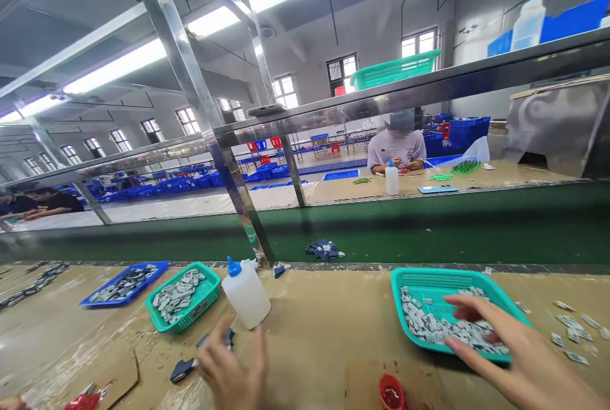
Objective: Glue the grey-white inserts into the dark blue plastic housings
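My right hand (505, 343) reaches into a teal basket (429, 283) of several small grey-white parts (429, 327), its fingers spread over the pile. My left hand (233, 369) hovers low over the cardboard-covered bench, fingers apart and holding nothing, close to dark blue parts (183, 369) lying there. Just beyond that hand a white squeeze bottle (245, 295) with a blue cap leans over.
A second teal basket (183, 299) and a blue tray (124, 283) of parts sit at left. A red cap (391, 392) lies near the front edge, loose parts (572, 327) at right. A green conveyor (381, 225) runs across; a seated person (398, 146) works beyond it.
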A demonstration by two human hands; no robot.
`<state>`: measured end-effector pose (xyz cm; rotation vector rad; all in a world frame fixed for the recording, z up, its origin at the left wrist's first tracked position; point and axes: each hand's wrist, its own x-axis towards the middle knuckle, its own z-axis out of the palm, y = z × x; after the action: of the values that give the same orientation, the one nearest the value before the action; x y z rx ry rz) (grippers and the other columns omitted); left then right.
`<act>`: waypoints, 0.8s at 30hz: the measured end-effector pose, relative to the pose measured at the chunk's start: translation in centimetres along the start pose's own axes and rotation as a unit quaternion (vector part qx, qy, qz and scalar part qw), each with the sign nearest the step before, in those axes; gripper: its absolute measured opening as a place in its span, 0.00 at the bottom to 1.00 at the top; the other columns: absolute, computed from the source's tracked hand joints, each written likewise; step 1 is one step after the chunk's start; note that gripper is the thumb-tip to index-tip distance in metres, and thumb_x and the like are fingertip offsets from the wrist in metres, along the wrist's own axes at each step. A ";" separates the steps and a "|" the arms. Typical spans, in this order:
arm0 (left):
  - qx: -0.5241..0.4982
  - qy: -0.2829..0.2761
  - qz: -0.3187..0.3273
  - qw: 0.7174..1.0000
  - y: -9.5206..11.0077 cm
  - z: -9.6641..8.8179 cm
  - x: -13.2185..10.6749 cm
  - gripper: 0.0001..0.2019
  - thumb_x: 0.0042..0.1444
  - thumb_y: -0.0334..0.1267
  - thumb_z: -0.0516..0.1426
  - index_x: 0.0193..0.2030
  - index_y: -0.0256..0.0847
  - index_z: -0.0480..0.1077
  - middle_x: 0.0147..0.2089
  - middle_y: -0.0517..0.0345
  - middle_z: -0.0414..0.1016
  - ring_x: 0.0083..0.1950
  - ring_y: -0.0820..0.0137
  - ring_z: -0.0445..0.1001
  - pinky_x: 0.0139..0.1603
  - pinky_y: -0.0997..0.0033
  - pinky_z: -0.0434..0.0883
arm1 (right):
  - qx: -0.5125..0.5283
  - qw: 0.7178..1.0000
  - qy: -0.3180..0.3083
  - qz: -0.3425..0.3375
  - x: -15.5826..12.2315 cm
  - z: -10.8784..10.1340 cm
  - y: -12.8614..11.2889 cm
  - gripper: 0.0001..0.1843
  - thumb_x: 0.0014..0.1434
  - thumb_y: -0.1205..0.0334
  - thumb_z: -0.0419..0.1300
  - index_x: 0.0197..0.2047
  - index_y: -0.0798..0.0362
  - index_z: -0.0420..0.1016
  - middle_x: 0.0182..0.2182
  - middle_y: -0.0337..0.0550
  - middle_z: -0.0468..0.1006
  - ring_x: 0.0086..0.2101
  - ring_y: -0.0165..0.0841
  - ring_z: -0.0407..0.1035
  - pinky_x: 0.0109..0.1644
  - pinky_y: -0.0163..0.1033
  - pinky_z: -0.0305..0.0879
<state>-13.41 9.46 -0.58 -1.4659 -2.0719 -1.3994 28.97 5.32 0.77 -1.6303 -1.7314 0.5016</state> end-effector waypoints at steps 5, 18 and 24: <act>-0.054 -0.241 0.232 0.941 8.8 8.1 1.2 0.16 0.58 0.40 0.53 0.53 0.44 0.65 0.54 0.46 0.68 0.59 0.58 0.66 0.59 0.55 0.64 | -0.070 0.964 -0.182 -0.182 15.5 3.7 -6.3 0.31 0.55 0.53 0.61 0.61 0.50 0.64 0.52 0.53 0.70 0.54 0.49 0.62 0.56 0.52 0.61; -0.007 -0.321 0.035 0.946 5.6 25.7 11.1 0.16 0.62 0.42 0.55 0.54 0.39 0.68 0.55 0.48 0.70 0.51 0.62 0.72 0.50 0.54 0.72 | -0.059 0.932 -0.337 -0.114 32.5 22.1 -5.4 0.76 0.25 0.43 0.76 0.71 0.54 0.41 0.62 0.62 0.52 0.61 0.52 0.54 0.61 0.49 0.55; -0.117 -0.393 0.073 0.909 5.9 26.0 9.5 0.15 0.62 0.42 0.55 0.53 0.38 0.68 0.53 0.50 0.71 0.49 0.63 0.73 0.48 0.56 0.73 | -0.030 0.925 -0.358 -0.122 32.7 22.6 -6.2 0.58 0.23 0.53 0.78 0.60 0.53 0.63 0.53 0.51 0.67 0.51 0.50 0.66 0.55 0.49 0.63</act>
<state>-4.93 36.21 -4.32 -2.5561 -2.1587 -1.1223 9.65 40.37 -3.06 -1.3161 -2.4552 1.0167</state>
